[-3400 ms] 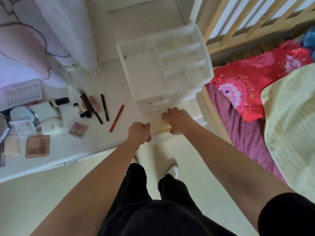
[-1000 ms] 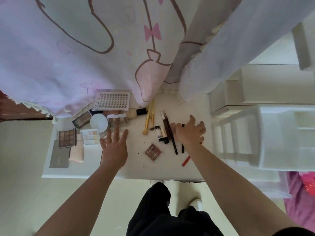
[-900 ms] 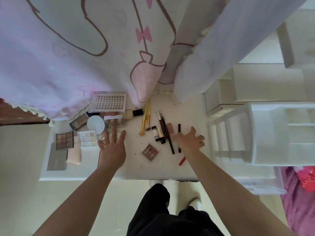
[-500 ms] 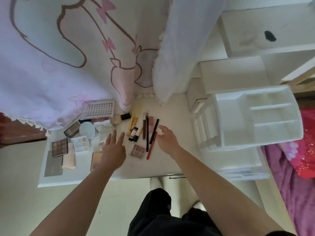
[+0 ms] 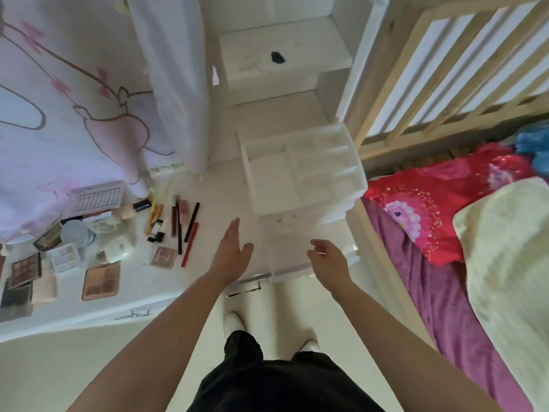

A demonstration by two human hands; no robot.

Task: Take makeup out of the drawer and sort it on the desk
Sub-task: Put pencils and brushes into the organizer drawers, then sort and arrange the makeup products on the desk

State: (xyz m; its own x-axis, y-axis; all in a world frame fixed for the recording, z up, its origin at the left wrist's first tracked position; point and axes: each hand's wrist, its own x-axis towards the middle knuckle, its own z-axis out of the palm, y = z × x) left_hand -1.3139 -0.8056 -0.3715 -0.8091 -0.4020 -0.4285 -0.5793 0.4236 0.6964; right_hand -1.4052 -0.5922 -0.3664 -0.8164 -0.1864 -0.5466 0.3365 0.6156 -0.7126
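A white plastic organizer with divided top compartments stands on the white desk, and its lowest clear drawer is pulled out toward me. My left hand hovers flat and empty just left of that drawer. My right hand hangs over the drawer's right front with its fingers loosely curled, holding nothing. Sorted makeup lies at left: a row of pencils and a red liner, a blush compact, a brown palette and an eyeshadow palette.
A pink-printed curtain hangs over the desk's far left. A bed with a red quilt, a cream blanket and a wooden rail lies right of the organizer. My legs and white shoes stand below the desk edge.
Both hands left the makeup on the desk and moved right to the organizer's open bottom drawer; my view swung right with them. The makeup stays where it lay.
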